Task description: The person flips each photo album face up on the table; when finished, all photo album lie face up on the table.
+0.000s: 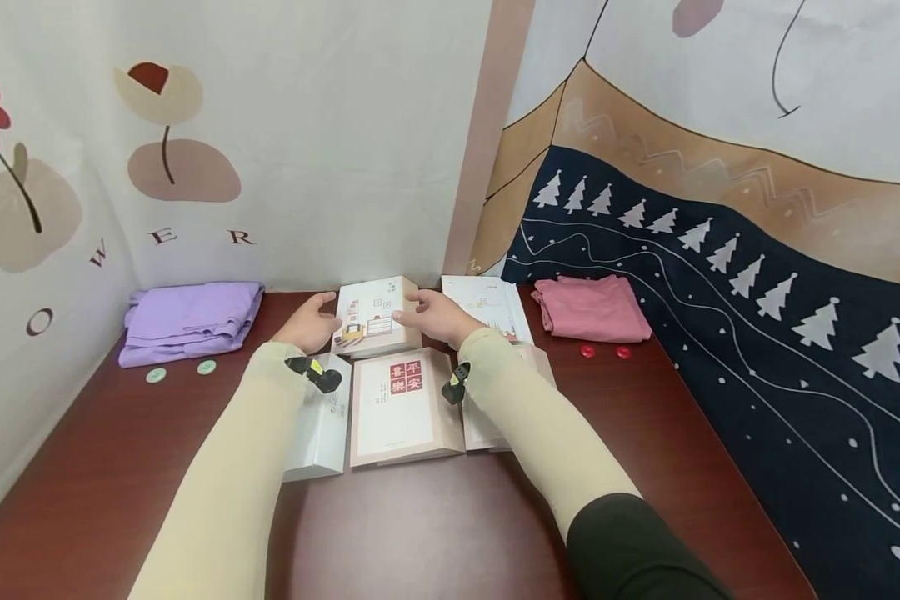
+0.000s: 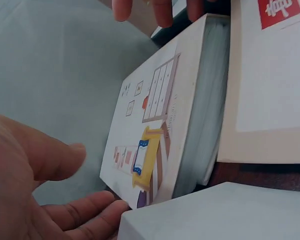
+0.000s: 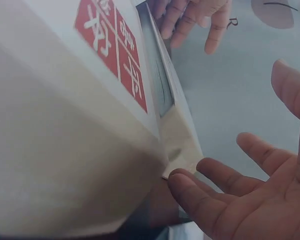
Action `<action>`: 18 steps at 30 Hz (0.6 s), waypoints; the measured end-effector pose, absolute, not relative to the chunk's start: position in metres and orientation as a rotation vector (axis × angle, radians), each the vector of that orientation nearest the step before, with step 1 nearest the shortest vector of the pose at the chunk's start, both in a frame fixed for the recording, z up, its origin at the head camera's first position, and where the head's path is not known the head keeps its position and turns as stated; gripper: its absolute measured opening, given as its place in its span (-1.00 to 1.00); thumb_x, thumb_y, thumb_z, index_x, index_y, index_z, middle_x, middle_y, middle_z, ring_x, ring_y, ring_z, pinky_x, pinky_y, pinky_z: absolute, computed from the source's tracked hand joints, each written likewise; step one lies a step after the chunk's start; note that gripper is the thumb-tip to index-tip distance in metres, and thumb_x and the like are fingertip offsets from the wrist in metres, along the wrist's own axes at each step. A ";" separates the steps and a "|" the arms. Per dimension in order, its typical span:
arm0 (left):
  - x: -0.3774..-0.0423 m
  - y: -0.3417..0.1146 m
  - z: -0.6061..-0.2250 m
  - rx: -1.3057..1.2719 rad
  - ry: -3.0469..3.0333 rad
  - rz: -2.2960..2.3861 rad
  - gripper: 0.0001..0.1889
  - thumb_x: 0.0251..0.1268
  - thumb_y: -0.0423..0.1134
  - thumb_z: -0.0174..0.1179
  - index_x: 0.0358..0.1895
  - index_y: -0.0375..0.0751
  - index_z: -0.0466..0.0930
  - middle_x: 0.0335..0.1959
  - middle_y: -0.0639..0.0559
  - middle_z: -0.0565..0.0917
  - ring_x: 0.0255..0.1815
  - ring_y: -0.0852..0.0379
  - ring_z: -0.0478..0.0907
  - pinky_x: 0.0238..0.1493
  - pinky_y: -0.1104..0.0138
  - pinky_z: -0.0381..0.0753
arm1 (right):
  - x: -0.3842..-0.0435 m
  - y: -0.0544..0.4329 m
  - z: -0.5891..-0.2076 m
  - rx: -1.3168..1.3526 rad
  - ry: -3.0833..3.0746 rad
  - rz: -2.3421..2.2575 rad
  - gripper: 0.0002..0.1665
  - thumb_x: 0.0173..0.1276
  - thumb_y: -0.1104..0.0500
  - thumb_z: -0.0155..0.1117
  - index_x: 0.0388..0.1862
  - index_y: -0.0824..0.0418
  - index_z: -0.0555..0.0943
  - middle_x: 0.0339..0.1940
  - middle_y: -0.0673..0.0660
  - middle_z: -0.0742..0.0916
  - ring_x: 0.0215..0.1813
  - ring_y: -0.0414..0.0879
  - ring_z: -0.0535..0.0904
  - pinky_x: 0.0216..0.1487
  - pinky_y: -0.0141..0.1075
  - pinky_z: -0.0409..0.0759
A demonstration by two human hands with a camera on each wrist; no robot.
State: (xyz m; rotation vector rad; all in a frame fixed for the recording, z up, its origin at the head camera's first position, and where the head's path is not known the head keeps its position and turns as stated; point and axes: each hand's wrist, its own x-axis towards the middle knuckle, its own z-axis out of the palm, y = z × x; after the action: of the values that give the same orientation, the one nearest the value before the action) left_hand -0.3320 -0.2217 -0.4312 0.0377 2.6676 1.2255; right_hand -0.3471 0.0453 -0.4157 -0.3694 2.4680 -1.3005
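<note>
At the back of the table lies a thick photo album [image 1: 378, 312] with a drawing of furniture on its cover and clear page edges [image 2: 207, 85]. My left hand [image 1: 309, 323] is at its left side, fingertips right at the album's edge and thumb raised apart from the cover. At the right side is my right hand [image 1: 441, 317], its fingers loosely spread at the album's pale spine [image 3: 182, 140]. Just in front sits an album with a red four-square emblem [image 1: 397, 408]. A pale album [image 1: 322, 433] stands under the left wrist, and another album [image 1: 487, 417] is partly hidden beneath the right forearm.
A white album [image 1: 487, 300] lies at the back right. To the left are a folded purple cloth [image 1: 191, 321] and two green discs [image 1: 207, 367]. A folded pink cloth [image 1: 592, 308] lies on the right with two red discs [image 1: 587, 352]. Printed curtains [image 1: 345, 167] border the table.
</note>
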 end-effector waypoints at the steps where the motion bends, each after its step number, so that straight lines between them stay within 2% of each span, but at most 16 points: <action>1: -0.333 -0.223 -0.431 0.055 2.680 1.189 -0.26 0.60 -0.28 -0.06 0.70 -0.37 -0.13 0.57 -0.51 0.24 0.58 -0.38 0.27 0.58 -0.15 0.27 | -0.347 0.044 -0.416 -0.362 2.464 -1.307 -0.16 0.51 -0.20 0.34 0.63 0.09 0.38 0.53 0.30 0.52 0.54 0.16 0.45 0.53 0.03 0.43; 7: -0.338 -0.225 -0.432 0.101 2.708 1.011 -0.25 0.60 -0.23 -0.04 0.69 -0.41 -0.12 0.68 -0.44 0.05 0.68 -0.38 0.01 0.66 -0.20 0.01 | -0.349 0.039 -0.419 -0.333 2.417 -1.314 -0.13 0.50 -0.18 0.36 0.67 0.06 0.33 0.65 0.22 0.40 0.62 0.15 0.34 0.59 0.03 0.34; 10: -0.339 -0.226 -0.432 0.090 2.697 0.983 -0.24 0.60 -0.23 -0.04 0.69 -0.42 -0.13 0.68 -0.45 0.02 0.69 -0.39 -0.01 0.66 -0.20 0.00 | -0.349 0.037 -0.422 -0.324 2.401 -1.293 -0.09 0.49 -0.18 0.37 0.69 0.05 0.29 0.71 0.18 0.32 0.68 0.14 0.23 0.65 0.04 0.24; 13: -0.340 -0.226 -0.433 0.075 2.676 0.994 -0.25 0.58 -0.28 -0.04 0.69 -0.42 -0.12 0.65 -0.45 0.10 0.60 -0.37 0.18 0.62 -0.16 0.16 | -0.350 0.036 -0.424 -0.304 2.411 -1.282 -0.05 0.46 -0.16 0.40 0.70 0.04 0.26 0.73 0.17 0.28 0.72 0.13 0.16 0.68 0.04 0.17; 15: -0.341 -0.225 -0.433 0.072 2.647 1.009 -0.25 0.56 -0.31 -0.06 0.70 -0.39 -0.13 0.60 -0.44 0.20 0.45 -0.31 0.34 0.50 -0.08 0.35 | -0.350 0.035 -0.425 -0.273 2.417 -1.287 -0.04 0.44 -0.15 0.42 0.70 0.02 0.26 0.73 0.16 0.28 0.69 0.09 0.21 0.64 -0.01 0.24; 17: -0.343 -0.224 -0.434 0.072 2.613 1.026 -0.24 0.54 -0.35 -0.07 0.71 -0.35 -0.12 0.52 -0.41 0.30 0.26 -0.23 0.47 0.31 0.03 0.50 | -0.350 0.034 -0.425 -0.245 2.415 -1.302 -0.04 0.44 -0.13 0.44 0.70 0.00 0.26 0.70 0.16 0.33 0.52 0.01 0.41 0.48 -0.10 0.44; 18: -0.343 -0.224 -0.434 0.072 2.596 1.036 -0.24 0.53 -0.36 -0.07 0.71 -0.33 -0.13 0.48 -0.40 0.35 0.18 -0.20 0.50 0.22 0.07 0.53 | -0.350 0.033 -0.425 -0.229 2.394 -1.323 -0.04 0.44 -0.10 0.46 0.70 -0.03 0.26 0.65 0.18 0.41 0.33 -0.04 0.54 0.33 -0.15 0.53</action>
State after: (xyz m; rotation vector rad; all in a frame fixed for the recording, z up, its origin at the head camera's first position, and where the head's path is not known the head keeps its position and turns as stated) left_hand -0.3431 -0.2236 -0.4340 0.0719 2.5957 1.0362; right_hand -0.3496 0.0330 -0.4252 -0.2291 2.3942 -1.3234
